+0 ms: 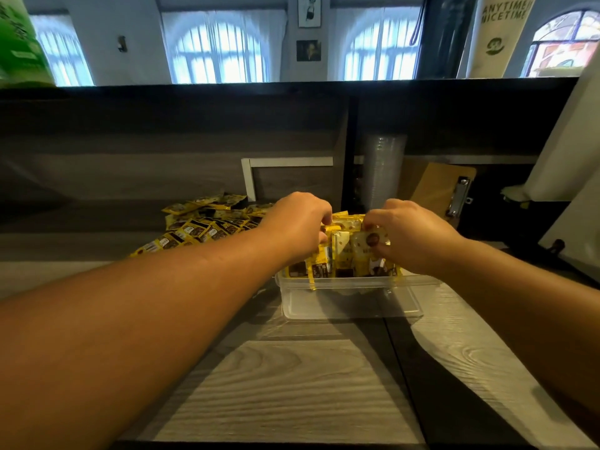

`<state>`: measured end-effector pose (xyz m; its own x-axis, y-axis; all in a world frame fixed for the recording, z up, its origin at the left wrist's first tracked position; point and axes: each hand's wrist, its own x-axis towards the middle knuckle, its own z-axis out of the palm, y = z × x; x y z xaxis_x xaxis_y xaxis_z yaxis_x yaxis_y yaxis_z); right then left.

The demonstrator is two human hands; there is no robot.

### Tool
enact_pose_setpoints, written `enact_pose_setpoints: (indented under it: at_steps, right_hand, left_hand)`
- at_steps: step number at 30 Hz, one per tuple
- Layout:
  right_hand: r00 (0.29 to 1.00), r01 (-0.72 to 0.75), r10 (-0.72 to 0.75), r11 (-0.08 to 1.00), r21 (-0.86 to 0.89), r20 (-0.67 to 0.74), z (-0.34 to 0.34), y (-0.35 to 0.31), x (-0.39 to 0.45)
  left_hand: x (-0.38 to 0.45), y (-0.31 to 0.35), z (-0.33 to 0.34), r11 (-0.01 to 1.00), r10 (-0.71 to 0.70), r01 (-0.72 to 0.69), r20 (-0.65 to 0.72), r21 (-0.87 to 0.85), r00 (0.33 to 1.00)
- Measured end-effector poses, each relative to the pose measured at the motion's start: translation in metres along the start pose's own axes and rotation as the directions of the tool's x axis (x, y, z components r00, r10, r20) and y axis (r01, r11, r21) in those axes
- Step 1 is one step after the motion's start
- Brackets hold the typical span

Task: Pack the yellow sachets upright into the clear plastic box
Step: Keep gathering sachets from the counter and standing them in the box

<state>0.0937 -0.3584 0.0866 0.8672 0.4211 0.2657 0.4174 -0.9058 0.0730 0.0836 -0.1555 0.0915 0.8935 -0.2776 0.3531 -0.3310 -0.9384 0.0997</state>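
Nearest the camera, two bare forearms reach forward over a grey wood-grain counter (279, 384), and the clear plastic box (352, 300) sits on it just past them, its near portion looking bare through the wall. At the far side of the box, a row of upright sachets (345, 254) stands with both hands on it: the left hand (300, 222) curls its fingers over the tops on the left end, and the right hand (410, 235) pinches the tops on the right end, thumb against a pale packet. The risk, as I judge it, is that the row is only propped by the hands; with open room in front, letting go could let the packets flop forward or fan out flat. One thin yellow strip already hangs over the near rim on the left, and it could snag or drag its neighbours out. Squeezing unevenly could also buckle the middle packets upward. The box is light and might slide on the smooth top if pushed. How many sachets are in the row, and whether they reach the floor of the box, is hidden behind the hands and the glare. Further back and left, a loose pile of sachets (207, 222) lies flat on the counter, still unpacked; its far edge blurs into shadow. A clipboard (444, 190) leans behind the right hand.
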Motion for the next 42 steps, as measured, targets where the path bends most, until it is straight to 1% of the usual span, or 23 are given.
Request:
enact_pose_setpoints:
  at_steps: [3, 7, 9, 11, 14, 16, 21, 23, 26, 28, 30, 32, 34, 36, 38, 42]
  right_hand:
    - [0.997, -0.008, 0.007, 1.0, 0.008, 0.082, -0.001, 0.0, -0.001]
    - [0.99, -0.042, 0.029, 0.995, 0.095, 0.137, -0.002, -0.001, -0.001]
    - [0.986, -0.036, 0.017, 0.993, 0.115, 0.167, -0.001, -0.004, 0.0]
    - [0.971, -0.01, -0.007, 0.997, 0.072, 0.237, 0.0, -0.006, 0.002]
    - [0.944, 0.024, -0.024, 1.0, 0.004, 0.328, -0.001, -0.007, 0.005]
    - [0.931, 0.057, -0.042, 0.998, -0.031, 0.362, -0.002, -0.008, 0.006]
    - [0.927, 0.069, -0.044, 0.996, -0.055, 0.372, -0.007, -0.008, 0.007]
    - [0.931, 0.051, -0.048, 0.999, 0.003, 0.362, -0.011, -0.006, 0.005]
    - [0.951, 0.037, -0.072, 0.992, 0.12, 0.302, -0.018, 0.001, 0.004]
    - [0.954, 0.033, -0.083, 0.984, 0.174, 0.289, -0.021, 0.004, 0.004]
    - [0.953, 0.019, -0.082, 0.977, 0.212, 0.29, -0.023, 0.007, 0.003]
    - [0.953, 0.026, -0.094, 0.972, 0.233, 0.289, -0.023, 0.009, 0.003]
    - [0.946, 0.052, -0.124, 0.97, 0.237, 0.298, -0.025, 0.012, 0.002]
    - [0.943, 0.052, -0.129, 0.967, 0.249, 0.306, -0.03, 0.014, 0.0]
    - [0.947, 0.045, -0.127, 0.962, 0.269, 0.296, -0.035, 0.015, -0.001]
    - [0.954, 0.049, -0.122, 0.965, 0.259, 0.273, -0.04, 0.016, -0.003]
  left_hand:
    - [0.0, 0.002, 0.002, 1.0, -0.009, 0.009, 0.015, -0.014, 1.0]
    - [-0.002, 0.005, 0.006, 0.999, 0.015, -0.016, 0.014, 0.047, 1.0]
    - [-0.002, 0.006, 0.009, 0.998, 0.005, -0.007, 0.03, 0.061, 1.0]
    - [-0.001, 0.006, 0.01, 1.0, -0.025, 0.025, 0.046, 0.008, 0.999]
    - [0.0, 0.005, 0.005, 0.98, -0.099, 0.107, 0.055, -0.169, 0.994]
    - [0.001, 0.003, 0.001, 0.969, -0.113, 0.122, 0.055, -0.214, 0.992]
    - [0.0, -0.003, -0.008, 0.938, -0.171, 0.162, -0.003, -0.306, 0.985]
    - [-0.001, -0.005, -0.016, 0.915, -0.176, 0.166, 0.007, -0.369, 0.984]
    - [-0.004, -0.008, -0.027, 0.89, -0.152, 0.16, 0.053, -0.428, 0.987]
    - [-0.007, -0.01, -0.03, 0.861, -0.167, 0.184, 0.078, -0.475, 0.983]
    - [-0.011, -0.01, -0.031, 0.82, -0.202, 0.203, 0.06, -0.536, 0.977]
    - [-0.014, -0.01, -0.031, 0.795, -0.217, 0.179, 0.004, -0.58, 0.976]
    - [-0.016, -0.009, -0.031, 0.816, -0.199, 0.167, 0.003, -0.553, 0.98]
    - [-0.017, -0.009, -0.03, 0.852, -0.165, 0.163, 0.04, -0.498, 0.986]
    - [-0.017, -0.01, -0.031, 0.877, -0.137, 0.141, 0.044, -0.459, 0.99]
    - [-0.015, -0.013, -0.035, 0.864, -0.101, 0.1, 0.024, -0.493, 0.995]
